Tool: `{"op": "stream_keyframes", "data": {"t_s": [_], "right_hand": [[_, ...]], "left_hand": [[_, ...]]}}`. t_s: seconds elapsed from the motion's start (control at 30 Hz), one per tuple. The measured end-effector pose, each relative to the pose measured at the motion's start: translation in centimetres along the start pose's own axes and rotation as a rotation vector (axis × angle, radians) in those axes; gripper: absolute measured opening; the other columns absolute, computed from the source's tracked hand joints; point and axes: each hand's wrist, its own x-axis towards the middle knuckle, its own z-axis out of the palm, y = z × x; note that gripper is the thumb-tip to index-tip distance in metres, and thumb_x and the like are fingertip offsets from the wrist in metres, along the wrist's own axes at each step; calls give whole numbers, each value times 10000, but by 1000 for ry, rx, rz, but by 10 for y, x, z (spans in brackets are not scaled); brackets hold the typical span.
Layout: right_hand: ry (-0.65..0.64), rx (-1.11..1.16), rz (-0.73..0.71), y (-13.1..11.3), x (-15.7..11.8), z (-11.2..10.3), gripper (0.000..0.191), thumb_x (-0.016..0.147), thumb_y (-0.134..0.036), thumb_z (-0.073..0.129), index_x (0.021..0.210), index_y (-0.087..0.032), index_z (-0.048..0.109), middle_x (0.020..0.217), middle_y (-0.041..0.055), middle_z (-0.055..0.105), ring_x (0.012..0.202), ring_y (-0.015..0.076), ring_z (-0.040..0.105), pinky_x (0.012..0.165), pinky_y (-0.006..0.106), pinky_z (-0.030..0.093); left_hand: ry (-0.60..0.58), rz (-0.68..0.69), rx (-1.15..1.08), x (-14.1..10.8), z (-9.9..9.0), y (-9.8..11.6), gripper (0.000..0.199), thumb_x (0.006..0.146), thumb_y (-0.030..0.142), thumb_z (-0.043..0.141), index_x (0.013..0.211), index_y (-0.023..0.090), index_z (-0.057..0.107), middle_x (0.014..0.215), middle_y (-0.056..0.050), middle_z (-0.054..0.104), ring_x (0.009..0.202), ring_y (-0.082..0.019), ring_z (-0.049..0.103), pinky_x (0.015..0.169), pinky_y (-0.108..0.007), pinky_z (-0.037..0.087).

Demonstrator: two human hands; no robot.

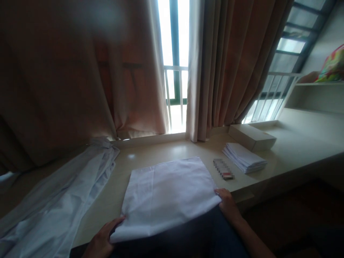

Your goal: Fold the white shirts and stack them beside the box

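Observation:
A white cloth (169,193), folded into a broad rectangle, lies on the desk top with its near edge hanging toward me. My left hand (103,236) is closed on its near left corner. At the near right corner my right hand (227,202) pinches the fabric, thumb on top. A crease runs down the left part of the cloth. Both hands hold the near edge slightly out over the desk's front edge, and their lower fingers are hidden beneath the fabric.
Loose white cloths (61,200) are heaped along the left. To the right lie a stack of folded white cloths (244,157), a small blurred-out object (223,169) and a white box (252,137). Curtains (137,89) hang behind the desk (298,143) before a window.

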Motion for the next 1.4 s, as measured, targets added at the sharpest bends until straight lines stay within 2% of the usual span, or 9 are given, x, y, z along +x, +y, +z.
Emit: {"op": "stream_keyframes", "data": {"t_s": [0.2,0.3,0.43,0.57,0.67,0.9,1.1,1.23,1.4], "right_hand": [[-40,39,21,2,-1,-1,667,544,6,364,1115,-161,664,1112,77,632,1082,179,549,1010,285,375],[-40,54,32,1,-1,-3,659,544,-5,369,1113,-167,660,1156,77,616,1111,176,543,1028,280,367],[-70,46,56,2,-1,-4,663,545,-23,376,1125,-179,655,1198,67,602,1145,176,532,1053,294,353],[-92,56,64,5,0,-1,666,543,-30,381,1132,-164,660,1191,71,616,1144,175,539,1060,299,348],[-73,70,58,7,1,0,697,549,-25,379,1189,-153,626,1191,75,620,1139,170,541,1052,295,352],[-93,58,21,-1,1,-7,592,593,-28,374,1084,-168,674,1116,66,650,1080,167,561,999,279,371],[-75,30,21,-2,5,-16,529,618,-79,391,1036,-183,698,1036,59,680,1016,199,563,941,309,390],[-4,61,-51,-5,27,-35,525,566,-95,415,989,-175,715,1039,63,688,1041,213,552,956,323,383],[27,205,-76,-27,72,-78,349,673,-182,497,931,-201,731,978,47,709,946,214,611,879,321,436]], "left_hand": [[-74,-26,-34,1,-11,6,542,666,259,617,1207,285,621,1249,1,630,1169,-229,573,1014,-335,447],[-108,57,-13,2,-12,14,534,665,226,601,1197,261,626,1263,-23,619,1203,-240,542,1051,-369,412],[-139,190,127,1,-9,20,686,608,138,594,1281,269,558,1374,-28,532,1308,-245,432,1113,-391,332],[-106,186,321,1,1,12,733,604,12,470,1287,266,554,1404,-32,502,1326,-218,416,1114,-375,321],[-111,179,387,4,4,7,711,612,-4,437,1264,242,577,1379,-50,526,1291,-210,458,1094,-364,346],[-144,199,161,-1,-12,13,535,697,98,477,1179,272,630,1357,-9,553,1273,-206,482,1092,-360,363],[-92,144,35,2,-15,5,335,784,284,531,1095,262,656,1261,-28,625,1198,-226,547,1040,-344,415],[44,110,39,17,-31,15,389,759,321,542,1132,243,623,1192,-31,657,1149,-229,573,1003,-323,431],[219,35,72,46,-79,58,338,763,330,498,1067,226,602,1026,-16,698,974,-213,643,829,-254,476]]}}
